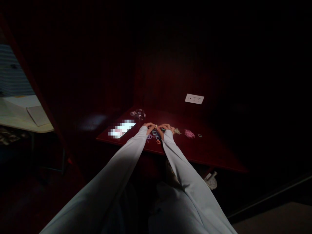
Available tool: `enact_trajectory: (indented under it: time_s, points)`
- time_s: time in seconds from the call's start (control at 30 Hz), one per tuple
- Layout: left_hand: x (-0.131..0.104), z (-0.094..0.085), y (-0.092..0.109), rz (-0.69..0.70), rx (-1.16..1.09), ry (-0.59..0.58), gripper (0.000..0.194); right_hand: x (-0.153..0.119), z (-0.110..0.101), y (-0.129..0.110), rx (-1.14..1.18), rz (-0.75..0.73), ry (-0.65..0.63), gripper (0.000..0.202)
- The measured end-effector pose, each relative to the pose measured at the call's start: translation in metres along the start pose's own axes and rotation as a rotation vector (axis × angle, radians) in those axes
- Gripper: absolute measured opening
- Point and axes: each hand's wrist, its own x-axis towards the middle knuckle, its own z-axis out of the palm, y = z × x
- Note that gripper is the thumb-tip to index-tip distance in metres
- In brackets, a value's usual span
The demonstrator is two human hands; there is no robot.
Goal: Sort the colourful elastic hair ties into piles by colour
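The left hand [149, 127] and the right hand [165, 128] meet over the dark red wooden table [207, 149]. Their fingertips pinch a tiny pale yellow thing [156, 126] between them, and the fingers are bent, almost closed. Under and beside the hands lie small colored rings, with an orange ring [158, 142] near the table's near edge. To the right are a pink pile of thin bits [189, 133] and a small green ring [200, 135]. A bright, blurred flat screen [123, 128] lies to the left.

Sm. yellowish item [156, 126] pinched btwn both hands' fingers [159, 127], above desk [180, 146].
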Motion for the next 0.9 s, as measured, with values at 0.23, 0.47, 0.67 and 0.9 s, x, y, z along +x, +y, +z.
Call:
enact_trajectory:
  time_s: [0.23,0.47,0.67,0.9]
  points:
    - [0.004,0.003,-0.005,-0.010,0.019,0.031,0.023,0.002,0.002,0.000,-0.020,0.071,0.025,0.030]
    - [0.005,0.002,-0.006,-0.002,0.170,0.129,0.010,-0.004,-0.009,-0.002,-0.089,0.076,0.006,0.020]
    - [0.002,0.003,-0.004,-0.001,0.170,0.123,0.011,-0.013,-0.014,0.001,-0.167,-0.018,-0.075,0.024]
    - [0.005,0.003,-0.004,-0.008,0.153,0.126,0.017,-0.019,-0.017,-0.004,-0.291,-0.174,-0.183,0.026]
